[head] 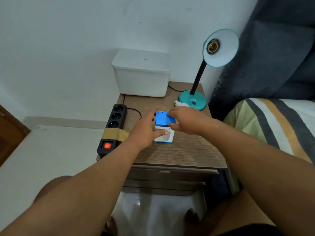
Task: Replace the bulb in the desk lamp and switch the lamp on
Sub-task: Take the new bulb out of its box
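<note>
Head view, from the left edge across: a brown wooden panel stands against the white wall, then pale floor. On the left edge of the wood-grain surface lies a black power strip, three empty sockets showing, a band of tan tape wrapped round it and its red switch lit. A black cord loops from it toward the back. Behind it, against the wall, sits a white lidded box.

The left hand reaches in beside the strip, fingers spread, its thumb pressed on the white front of a small blue-and-white bulb box that stands near the middle of the surface; this grip is loose, only touching the box's left side. The right hand comes over from the other side, its thumb and fingers pinching the blue top flap of the same box, so this grip is closed on the box.

Just behind the right hand a white bulb lies on its side, touching the teal base of the desk lamp. The lamp's black neck rises to a teal shade tipped toward the camera, its socket bare and unlit. Farther right hangs a dark grey curtain, and below it is a bed with a striped cover.
</note>
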